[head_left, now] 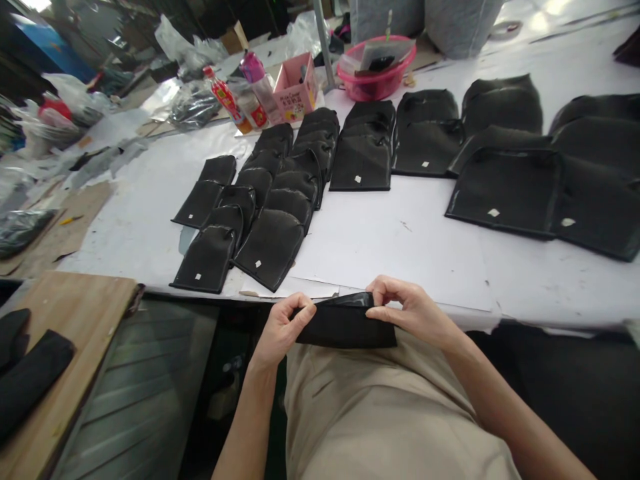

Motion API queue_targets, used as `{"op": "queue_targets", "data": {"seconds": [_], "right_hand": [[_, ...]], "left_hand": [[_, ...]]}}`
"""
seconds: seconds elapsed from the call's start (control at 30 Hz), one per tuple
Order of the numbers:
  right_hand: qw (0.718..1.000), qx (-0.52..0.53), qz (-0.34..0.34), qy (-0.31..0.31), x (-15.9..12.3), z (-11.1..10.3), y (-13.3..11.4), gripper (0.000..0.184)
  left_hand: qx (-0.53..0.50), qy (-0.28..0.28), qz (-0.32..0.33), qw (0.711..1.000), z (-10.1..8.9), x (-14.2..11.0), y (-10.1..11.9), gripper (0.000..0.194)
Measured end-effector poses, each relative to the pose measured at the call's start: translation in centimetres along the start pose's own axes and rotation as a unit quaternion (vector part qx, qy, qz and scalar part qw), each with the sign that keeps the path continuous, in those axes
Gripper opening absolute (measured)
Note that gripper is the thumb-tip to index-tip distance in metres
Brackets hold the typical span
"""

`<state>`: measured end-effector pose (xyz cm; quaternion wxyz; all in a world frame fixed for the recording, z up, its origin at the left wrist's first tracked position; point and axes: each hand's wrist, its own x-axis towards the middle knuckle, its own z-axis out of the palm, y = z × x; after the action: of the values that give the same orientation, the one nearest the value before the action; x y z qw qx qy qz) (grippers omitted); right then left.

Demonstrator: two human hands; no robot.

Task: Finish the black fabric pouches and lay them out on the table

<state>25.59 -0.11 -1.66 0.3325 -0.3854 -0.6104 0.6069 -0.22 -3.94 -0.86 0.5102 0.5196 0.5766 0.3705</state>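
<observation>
Between my two hands, just in front of the table edge, is a black fabric piece (pixel 345 327) with a shiny strip along its top. My left hand (pixel 287 327) pinches its left upper corner between thumb and fingers. At the other end, my right hand (pixel 403 303) grips the top edge near the right corner. Beyond it on the white table (pixel 400 233) lie rows of similar black pieces, overlapping in stacks; the closest are a left stack (pixel 210 257), a middle one (pixel 273 247) and a right one (pixel 505 190). Several carry small white marks.
A pink basket (pixel 375 83), a pink box (pixel 295 90), a red-labelled bottle (pixel 227 100) and a purple-capped bottle (pixel 260 83) stand at the back. Plastic bags (pixel 193 103) lie behind left. A wooden board (pixel 75 347) with black fabric pieces (pixel 37 377) is at lower left.
</observation>
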Motion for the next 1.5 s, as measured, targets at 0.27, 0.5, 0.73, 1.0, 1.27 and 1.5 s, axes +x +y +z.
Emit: {"op": "queue_targets", "data": {"seconds": [0.27,0.5,0.73,1.0,1.27,1.5], "right_hand": [[0.999,0.025,0.002,0.036,-0.2,0.7,0.6,0.017],[0.999,0.016,0.013,0.035,-0.5,1.5,0.9,0.015],[0.999,-0.015,0.003,0.038,-0.4,2.0,1.0,0.018],[0.995,-0.078,-0.066,0.018,-0.3,2.7,0.4,0.015],[0.979,-0.173,-0.102,-0.024,-0.5,3.3,0.6,0.009],[0.976,-0.173,-0.125,-0.035,-0.5,3.6,1.1,0.009]], "left_hand": [[-0.011,-0.022,0.020,0.999,-0.6,-0.6,-1.4,0.031],[0.010,-0.018,0.023,1.000,-1.0,-0.8,-1.5,0.026],[0.055,-0.021,0.020,0.998,-1.8,-1.3,-1.6,0.024],[0.216,-0.070,0.038,0.973,-1.1,-1.2,1.5,0.024],[0.222,-0.046,0.057,0.972,2.7,-0.4,1.2,0.033],[0.072,-0.085,-0.021,0.994,3.0,-0.4,0.4,0.032]]}}
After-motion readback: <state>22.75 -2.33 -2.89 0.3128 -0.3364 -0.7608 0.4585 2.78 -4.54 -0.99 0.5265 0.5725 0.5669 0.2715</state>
